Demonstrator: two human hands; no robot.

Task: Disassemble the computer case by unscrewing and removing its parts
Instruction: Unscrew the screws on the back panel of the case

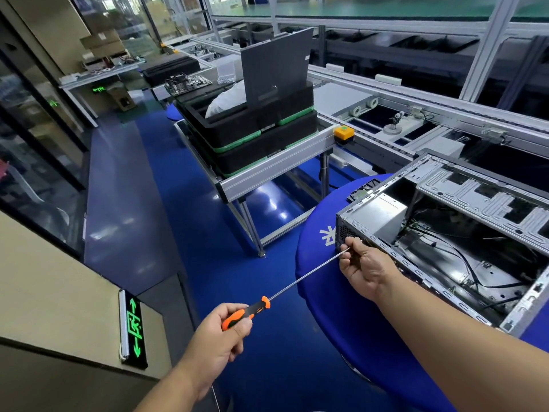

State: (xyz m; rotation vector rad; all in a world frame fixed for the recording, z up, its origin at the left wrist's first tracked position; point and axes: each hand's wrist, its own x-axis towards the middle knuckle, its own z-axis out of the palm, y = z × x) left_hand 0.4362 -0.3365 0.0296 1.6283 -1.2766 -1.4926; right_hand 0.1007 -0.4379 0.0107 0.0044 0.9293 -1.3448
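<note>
Head view: a person works on an open computer case [463, 233] at the right, lying on its side on a blue-covered counter [323, 281].
Computer case: side panel off; cables and a grey power supply box [378, 217] show inside, at its near-left corner.
Left hand [221, 337]: fingers curled round the orange and black handle of a long screwdriver [297, 283].
Right hand [364, 267]: fingers pinch the thin shaft near its tip, against the case's near-left corner.
Screwdriver: slants from the near left up to that corner.
Far side: black trays [252, 129] stacked on a metal stand, a dark panel [276, 72] upright in the top one.
Floor [178, 233]: glossy blue.
</note>
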